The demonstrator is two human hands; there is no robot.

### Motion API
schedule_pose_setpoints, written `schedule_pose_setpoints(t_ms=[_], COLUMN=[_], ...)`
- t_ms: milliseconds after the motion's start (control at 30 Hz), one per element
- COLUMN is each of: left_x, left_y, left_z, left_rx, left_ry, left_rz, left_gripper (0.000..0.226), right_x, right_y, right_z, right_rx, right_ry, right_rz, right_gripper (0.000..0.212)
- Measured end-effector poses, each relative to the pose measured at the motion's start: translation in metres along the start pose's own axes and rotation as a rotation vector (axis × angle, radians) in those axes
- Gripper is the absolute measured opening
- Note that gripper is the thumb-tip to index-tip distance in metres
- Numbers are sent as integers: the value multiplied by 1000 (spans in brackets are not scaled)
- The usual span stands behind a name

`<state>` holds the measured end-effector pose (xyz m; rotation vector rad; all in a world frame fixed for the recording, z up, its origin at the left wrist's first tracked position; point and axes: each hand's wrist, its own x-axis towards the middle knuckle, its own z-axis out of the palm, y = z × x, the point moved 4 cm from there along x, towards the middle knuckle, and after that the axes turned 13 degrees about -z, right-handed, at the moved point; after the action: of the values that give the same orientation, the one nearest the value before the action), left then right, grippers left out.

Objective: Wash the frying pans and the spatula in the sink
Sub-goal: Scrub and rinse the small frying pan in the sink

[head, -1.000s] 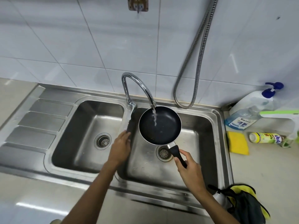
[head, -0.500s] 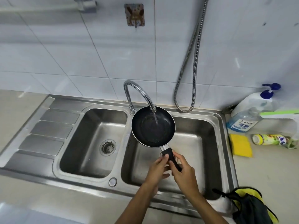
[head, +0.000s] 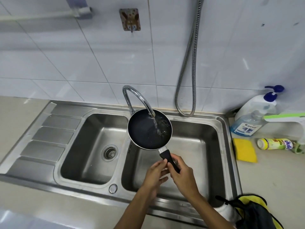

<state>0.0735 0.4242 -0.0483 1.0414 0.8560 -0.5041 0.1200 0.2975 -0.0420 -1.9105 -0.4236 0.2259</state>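
Beyond the left hand (head: 155, 176) and the right hand (head: 183, 176) rises a wall (head: 82, 55) of glossy white tiles with thin grey joints. High up beyond the left hand, a small hook (head: 130, 19) with a rabbit picture is stuck on a tile. Far to the left of that hand runs a pale rail (head: 41, 15). A ribbed metal hose (head: 185, 115) hangs in a loop beyond the right hand. The beige desk (head: 19, 116) spreads out to either side of the hands, and soft light glints on the tiles.

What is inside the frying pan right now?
Inside the frying pan, tap water from the faucet splashes and pools on its right side; the rest is bare dark coating. Any residue under the water cannot be seen.
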Motion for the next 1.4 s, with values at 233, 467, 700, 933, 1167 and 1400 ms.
schedule_pose_setpoints(t_ms=[233,467,700,933,1167,1400], left_x=[5,22,25,27,40,51], left_y=[-20,-6,4,-10,-24,-34], left_z=[11,49,28,17,40,35], left_rx=[48,105,98,129,119,12], left_ry=[-32,-88,-28,-23,-44,-96], left_rz=[-48,-43,4,-17,1,-98], left_gripper=[30,33,34,32,27,44], right_x=[-21,-13,-3,-15,-16,-10], right_y=[12,18,10,19,27,34], right_z=[-17,-48,-27,-18,-42,-32], right_rx=[-116,-170,-152,-155,-108,196], right_ry=[-57,29,29,-29,-71,-264], right_rz=[-4,-2,-30,17,138,325], right_gripper=[42,44,46,49,42,35])
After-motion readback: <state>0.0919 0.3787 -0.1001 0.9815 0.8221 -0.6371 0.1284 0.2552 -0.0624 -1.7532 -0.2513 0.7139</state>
